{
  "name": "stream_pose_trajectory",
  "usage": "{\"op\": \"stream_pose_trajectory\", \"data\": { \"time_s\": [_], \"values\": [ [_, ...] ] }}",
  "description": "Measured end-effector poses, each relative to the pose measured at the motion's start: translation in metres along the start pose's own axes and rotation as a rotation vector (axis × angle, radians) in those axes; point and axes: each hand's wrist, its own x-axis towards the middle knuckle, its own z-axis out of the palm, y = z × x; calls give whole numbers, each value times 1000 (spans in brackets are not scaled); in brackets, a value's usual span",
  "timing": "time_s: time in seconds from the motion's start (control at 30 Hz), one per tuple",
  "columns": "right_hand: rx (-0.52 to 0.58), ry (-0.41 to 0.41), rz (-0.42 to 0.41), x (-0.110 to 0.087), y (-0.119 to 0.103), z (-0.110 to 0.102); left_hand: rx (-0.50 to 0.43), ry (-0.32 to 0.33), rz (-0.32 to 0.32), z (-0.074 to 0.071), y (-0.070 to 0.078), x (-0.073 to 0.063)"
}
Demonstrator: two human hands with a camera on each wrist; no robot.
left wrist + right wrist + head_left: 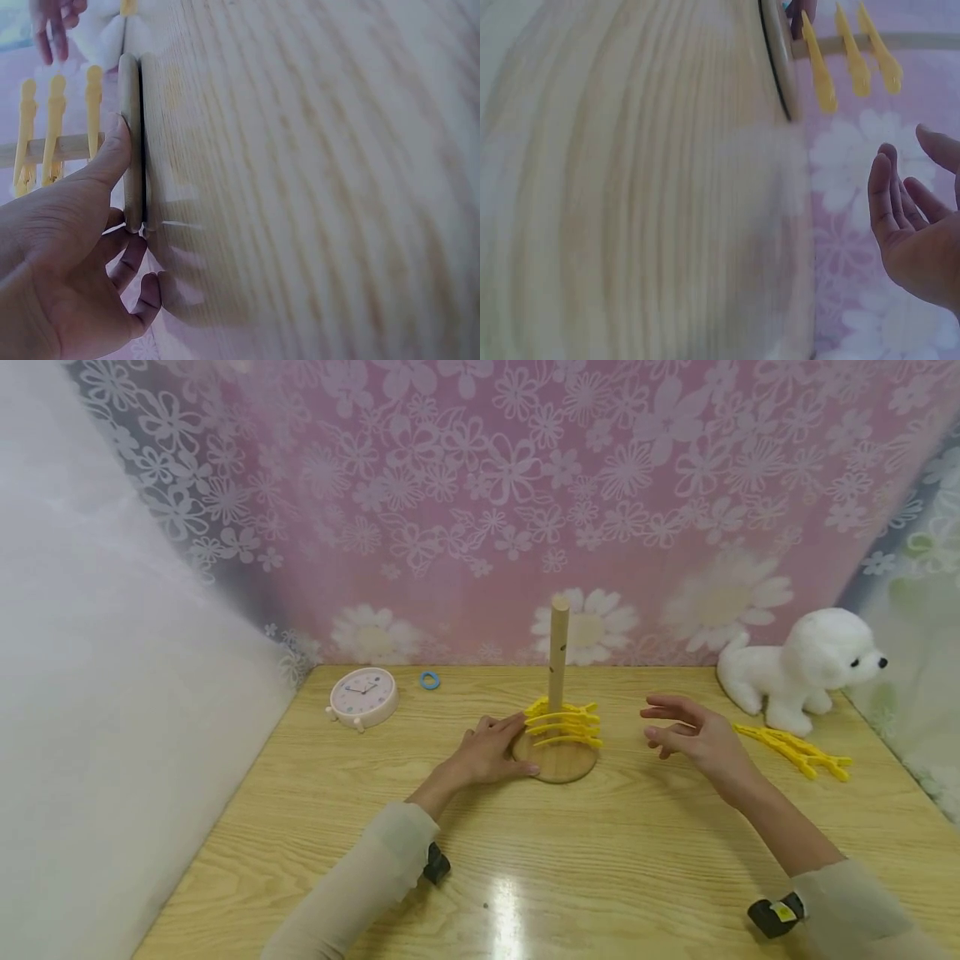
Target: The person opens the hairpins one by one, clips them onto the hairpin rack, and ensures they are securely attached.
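A wooden stand (558, 652) with a round base and an upright post stands mid-table. Three long, curved yellow plastic clips (567, 727) sit stacked low around its post; the left wrist view shows these yellow clips (56, 112) spaced along it. My left hand (489, 755) holds the base at its left rim, thumb over the top and fingers at the edge. Right of the stand, my right hand (705, 745) hovers above the table with loosely bent fingers and nothing in them. More yellow clips (798, 750) lie on the table beyond that hand.
A white plush dog (813, 664) sits at the back right, just behind the loose clips. At the back left lie a pale pink alarm clock (364, 697) and a small blue ring (429, 681). A flowered curtain (480, 510) hangs along the table's far edge.
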Motion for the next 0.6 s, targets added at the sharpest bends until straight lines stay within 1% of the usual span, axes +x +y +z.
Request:
{"op": "stream_pose_trajectory", "data": {
  "time_s": [0.4, 0.53, 0.6],
  "values": [
    [-136, 79, 67, -34, 27, -64, -5, 3, 2, -3, -1, 0],
    [-160, 105, 77, -47, 34, -85, -1, -2, 5, -2, -1, 0],
    [-188, 123, 104, -53, 37, -95, 1, -5, -2, -1, -1, 0]
  ]
}}
